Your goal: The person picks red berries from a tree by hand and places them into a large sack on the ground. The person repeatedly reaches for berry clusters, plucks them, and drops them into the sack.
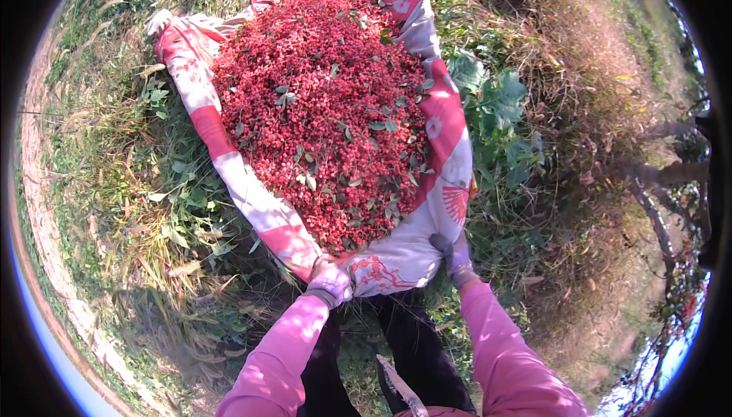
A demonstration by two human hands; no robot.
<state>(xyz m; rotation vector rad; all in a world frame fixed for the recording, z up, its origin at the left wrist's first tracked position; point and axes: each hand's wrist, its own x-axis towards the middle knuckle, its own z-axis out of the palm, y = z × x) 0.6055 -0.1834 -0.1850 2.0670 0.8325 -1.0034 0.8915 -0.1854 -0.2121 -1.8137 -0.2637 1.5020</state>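
A large heap of small red berries [326,114] with scattered green leaves lies in a red and white patterned cloth [246,191], whose edges are gathered up around it. My left hand [330,281], in a glove, grips the near edge of the cloth at the lower left. At the lower right my gloved right hand [452,254] holds the cloth's near right edge, its thumb over the fabric and the other fingers hidden beneath. Between the two hands, a white part of the cloth printed with red blossoms hangs in a fold.
Grass and weeds [171,177] surround the cloth. A broad-leaved green plant [503,99] grows close to its right side, with dry grass [572,74] beyond. Branches [657,222] stand at the far right. A pale stick-like piece [403,385] shows near my legs.
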